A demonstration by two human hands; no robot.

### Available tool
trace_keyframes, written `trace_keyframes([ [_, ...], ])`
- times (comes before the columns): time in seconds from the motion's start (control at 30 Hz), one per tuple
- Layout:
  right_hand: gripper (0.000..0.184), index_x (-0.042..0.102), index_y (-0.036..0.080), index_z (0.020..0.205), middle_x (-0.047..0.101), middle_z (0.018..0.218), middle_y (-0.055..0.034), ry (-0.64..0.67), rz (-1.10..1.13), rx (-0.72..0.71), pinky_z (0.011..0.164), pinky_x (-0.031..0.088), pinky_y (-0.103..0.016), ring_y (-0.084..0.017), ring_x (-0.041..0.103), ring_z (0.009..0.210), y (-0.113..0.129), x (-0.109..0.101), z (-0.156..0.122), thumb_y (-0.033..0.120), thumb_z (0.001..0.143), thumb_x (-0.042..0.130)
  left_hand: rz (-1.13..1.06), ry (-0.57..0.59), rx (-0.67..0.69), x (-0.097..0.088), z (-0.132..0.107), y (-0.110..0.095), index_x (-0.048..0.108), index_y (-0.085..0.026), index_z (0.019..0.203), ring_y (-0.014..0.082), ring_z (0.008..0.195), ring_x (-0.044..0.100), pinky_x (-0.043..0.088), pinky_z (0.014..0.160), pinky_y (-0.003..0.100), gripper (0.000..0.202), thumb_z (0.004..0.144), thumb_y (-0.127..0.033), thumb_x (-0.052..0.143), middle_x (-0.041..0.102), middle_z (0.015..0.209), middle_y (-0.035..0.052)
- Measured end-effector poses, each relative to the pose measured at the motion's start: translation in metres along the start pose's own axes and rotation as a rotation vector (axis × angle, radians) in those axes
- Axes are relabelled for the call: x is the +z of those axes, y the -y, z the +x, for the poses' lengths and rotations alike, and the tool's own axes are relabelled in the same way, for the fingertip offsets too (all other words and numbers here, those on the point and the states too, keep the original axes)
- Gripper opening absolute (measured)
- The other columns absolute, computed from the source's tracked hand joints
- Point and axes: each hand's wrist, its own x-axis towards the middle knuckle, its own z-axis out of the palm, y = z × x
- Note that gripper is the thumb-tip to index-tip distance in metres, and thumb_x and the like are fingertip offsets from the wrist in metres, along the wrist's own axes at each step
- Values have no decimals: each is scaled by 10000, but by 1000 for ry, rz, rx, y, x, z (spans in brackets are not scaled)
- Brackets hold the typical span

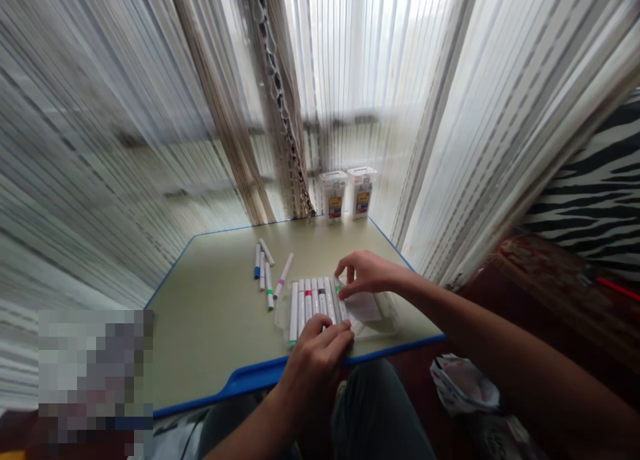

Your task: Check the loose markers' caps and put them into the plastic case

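A clear plastic case (390, 327) lies at the near edge of the table, with a row of white markers (309, 300) in its left part. My right hand (370, 272) reaches in from the right, its thumb and bent index finger at the upper end of a marker with a green band (339, 289). Over the near ends of the row is my left hand (323, 343), fingers closed together, fingertips at that marker's lower end. The exact contact under the left fingertips is partly hidden. A whitish sheet or insert (364, 308) shows in the case's right part.
Several loose markers (263, 267) lie left of the case, and one with a purple band (283, 275) sits closer to it. Two clear tubs (334, 203) stand at the table's far edge before string curtains (360, 67). A plastic bag (465, 383) is on the floor at right.
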Motion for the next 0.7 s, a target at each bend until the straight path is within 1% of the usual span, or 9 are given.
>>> trace_keyframes([
  [0.13, 558, 709, 135, 1096, 746, 818, -65, -35, 3, 14, 626, 452, -248, -194, 666, 705, 4, -3, -5, 463, 654, 798, -11, -57, -20, -3, -1, -7, 661, -145, 1010, 213, 890, 567, 552, 784, 358, 157, 891, -134, 561, 697, 1033, 102],
  [0.2, 563, 684, 121, 1137, 751, 839, -78, -60, 9, 24, 623, 463, -250, -189, 669, 695, 6, -5, -9, 480, 710, 756, -14, -77, -19, -11, -2, -8, 666, -149, 1001, 215, 912, 580, 545, 805, 362, 148, 870, -153, 598, 686, 1021, 105],
  [0.27, 533, 674, 112, 1143, 752, 848, -86, -83, 13, 26, 608, 470, -248, -181, 669, 673, 9, -7, -11, 483, 763, 713, -10, -87, -35, -24, -4, -4, 667, -154, 1015, 207, 905, 589, 536, 810, 358, 168, 860, -150, 601, 676, 998, 106],
  [0.33, 486, 678, 108, 1128, 751, 844, -92, -105, 10, 19, 589, 474, -247, -175, 670, 651, 14, -7, -11, 475, 809, 670, 12, -103, -114, -42, -5, 8, 670, -160, 996, 200, 880, 594, 525, 802, 352, 164, 866, -134, 572, 666, 935, 95],
  [0.43, 397, 695, 111, 1091, 748, 847, -101, -140, -18, -11, 585, 483, -255, -179, 673, 648, 25, -2, 1, 430, 871, 609, 60, -88, -329, -69, -4, 36, 681, -165, 942, 208, 884, 609, 502, 825, 365, 155, 891, -179, 535, 652, 893, 82],
  [0.47, 361, 700, 115, 1084, 746, 863, -105, -154, -36, -27, 606, 491, -262, -186, 679, 671, 30, 1, 9, 398, 885, 598, 65, -60, -396, -77, -2, 46, 686, -164, 913, 206, 877, 616, 497, 827, 360, 159, 894, -194, 531, 660, 888, 76],
  [0.53, 292, 698, 134, 1112, 738, 948, -118, -184, -89, -80, 726, 503, -294, -218, 689, 807, 41, 8, 28, 294, 886, 609, 46, 3, -525, -87, 0, 64, 699, -163, 869, 187, 802, 626, 492, 801, 333, 168, 883, -217, 541, 679, 856, 59],
  [0.63, 305, 681, 157, 1150, 670, 1143, -147, -174, -187, -191, 896, 475, -350, -275, 628, 1064, 59, 19, 60, 201, 849, 660, 72, 13, -562, -96, 4, 83, 711, -163, 835, 175, 732, 629, 489, 746, 302, 181, 866, -213, 540, 694, 815, 50],
  [0.7, 281, 665, 154, 1139, 626, 1203, -145, -125, -254, -258, 924, 478, -384, -268, 608, 1089, 67, 25, 80, 200, 862, 661, 86, 8, -570, -99, 5, 90, 716, -169, 819, 167, 709, 631, 484, 723, 280, 188, 857, -203, 536, 705, 808, 48],
])
